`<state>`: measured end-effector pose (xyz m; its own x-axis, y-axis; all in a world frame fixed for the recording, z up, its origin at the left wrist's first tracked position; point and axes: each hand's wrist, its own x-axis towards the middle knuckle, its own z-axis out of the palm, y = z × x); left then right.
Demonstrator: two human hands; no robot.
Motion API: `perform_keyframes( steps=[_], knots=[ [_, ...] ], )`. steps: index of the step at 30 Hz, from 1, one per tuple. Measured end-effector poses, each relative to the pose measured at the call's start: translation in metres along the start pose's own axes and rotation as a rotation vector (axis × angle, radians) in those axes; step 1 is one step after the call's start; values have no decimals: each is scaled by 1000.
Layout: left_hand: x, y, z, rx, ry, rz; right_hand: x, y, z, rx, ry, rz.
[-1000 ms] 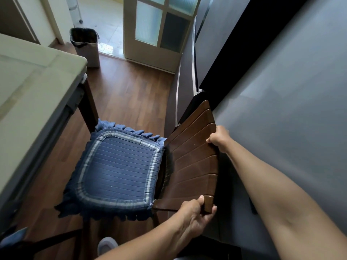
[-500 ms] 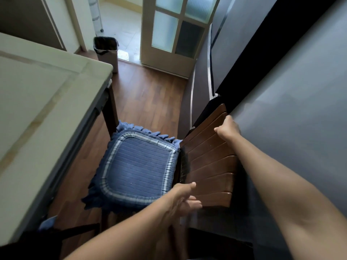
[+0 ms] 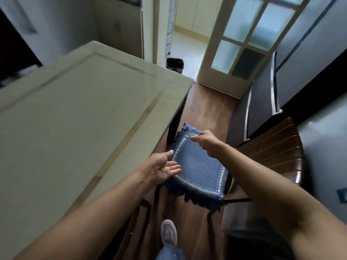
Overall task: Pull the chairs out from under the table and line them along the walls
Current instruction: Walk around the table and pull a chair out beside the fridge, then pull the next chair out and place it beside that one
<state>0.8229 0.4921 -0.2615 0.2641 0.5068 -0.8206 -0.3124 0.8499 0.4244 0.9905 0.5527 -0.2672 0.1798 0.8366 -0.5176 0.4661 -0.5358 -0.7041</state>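
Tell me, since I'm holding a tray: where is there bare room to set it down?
The table top is bare right up to its near corner. The strip of wooden floor between the table leg and the glass door is open too. It's crowded over the blue seat cushion, where the left hand and right hand hover.

table point(image 3: 78, 117) hides the bin's point(image 3: 174, 65) base; chair point(image 3: 272, 147) legs unseen.

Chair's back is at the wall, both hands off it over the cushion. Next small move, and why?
Probably square the blue cushion: right hand is closing on its far edge, open left hand at its table-side edge. The chair already backs against the wall, so little else needs doing here.
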Motion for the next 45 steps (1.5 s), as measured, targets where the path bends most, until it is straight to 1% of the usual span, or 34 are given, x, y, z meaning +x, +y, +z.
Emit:
perform_keyframes(
  steps=[2,6,9,13,18,21,24,28,32,38,40,43,45],
  knots=[
    [-30,-2,-35,-16,-13,33,-30,-8,37,-17,-42,19],
    [-87,-17,-87,-44,-16,105,-82,-8,79,-36,-66,63],
    [-126,-32,-122,-23,-38,123,-118,-7,103,-14,-68,93],
    [-162,-43,-163,-29,-73,166,-144,-12,130,-25,-65,72],
    [-171,-55,-211,-42,-47,174,-153,-15,162,-70,-69,23],
    [-165,-73,-225,-27,-8,111,-154,-4,174,-119,-88,58],
    [-157,-88,-227,10,21,55,-157,10,181,-82,-95,91],
    [-152,-107,-222,130,23,13,-175,34,189,23,-60,179],
    [-151,-133,-232,299,-3,17,-199,59,205,40,-21,178],
    [-158,-183,-256,740,-113,76,-222,75,238,164,7,210],
    [-152,-191,-257,842,-150,113,-224,75,248,199,-8,212],
    [-142,-191,-255,947,-118,162,-225,73,258,166,45,181],
    [-140,-192,-252,974,-100,200,-226,69,260,43,98,160]
  ],
)
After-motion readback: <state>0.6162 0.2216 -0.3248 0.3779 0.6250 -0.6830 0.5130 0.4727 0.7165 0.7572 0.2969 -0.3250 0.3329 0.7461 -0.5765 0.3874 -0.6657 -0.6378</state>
